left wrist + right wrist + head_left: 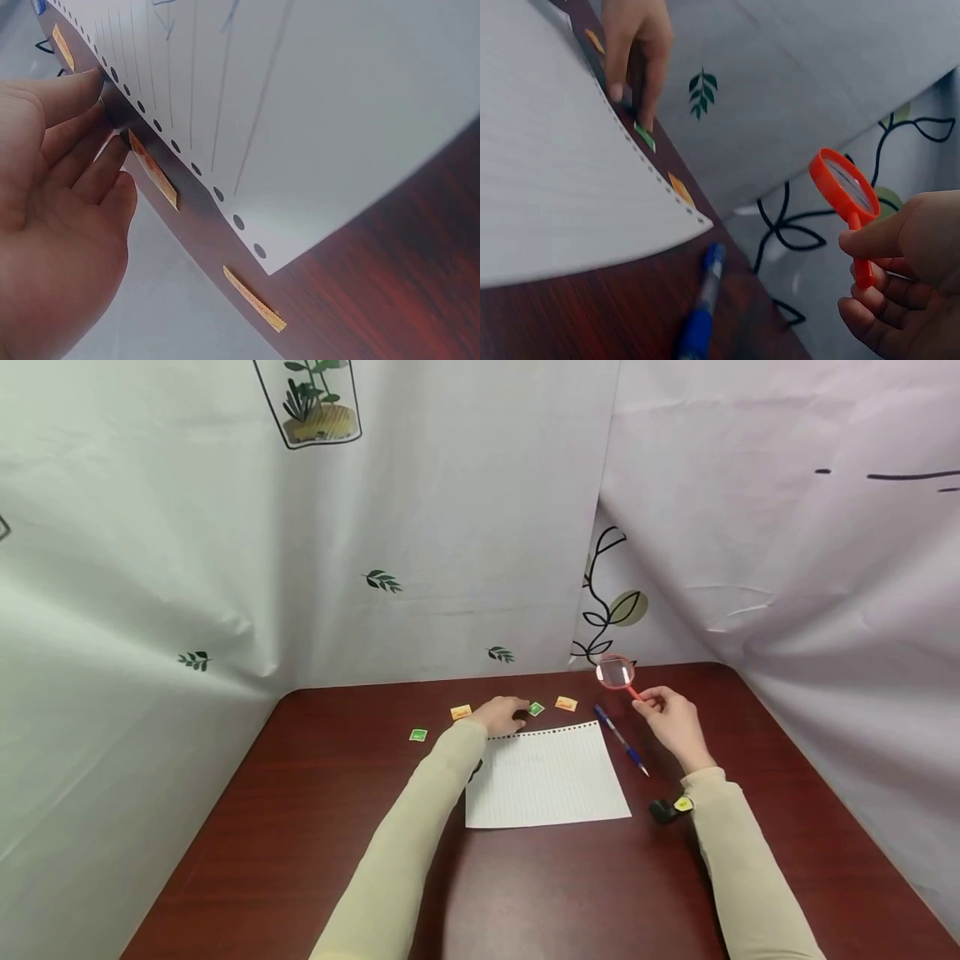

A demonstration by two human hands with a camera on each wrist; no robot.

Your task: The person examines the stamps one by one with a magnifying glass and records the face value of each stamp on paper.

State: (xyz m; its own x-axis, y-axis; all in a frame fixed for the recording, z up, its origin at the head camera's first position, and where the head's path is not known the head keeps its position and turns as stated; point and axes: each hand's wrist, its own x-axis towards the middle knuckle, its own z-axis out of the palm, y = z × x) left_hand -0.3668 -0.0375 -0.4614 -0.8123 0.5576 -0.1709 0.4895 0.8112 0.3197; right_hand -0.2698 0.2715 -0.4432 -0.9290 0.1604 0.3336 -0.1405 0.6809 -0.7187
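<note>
My right hand (675, 725) holds a red magnifying glass (616, 672) by its handle, up over the table's back right. In the right wrist view, thumb and fingers pinch the orange-red handle (862, 262). My left hand (498, 716) reaches to the table's back, just beyond the lined paper (543, 781). One fingertip touches a green stamp (645, 136), with the thumb apart from it. In the left wrist view the left hand (67, 172) has its fingers loosely extended beside the paper's punched edge. An orange stamp (461, 712) lies left of that hand, another orange stamp (566, 703) to its right.
A second green stamp (418, 735) lies farther left. A blue pen (622, 740) rests between the paper and my right hand. The dark red wooden table (300, 827) meets white printed cloth (450, 527) at the back and sides.
</note>
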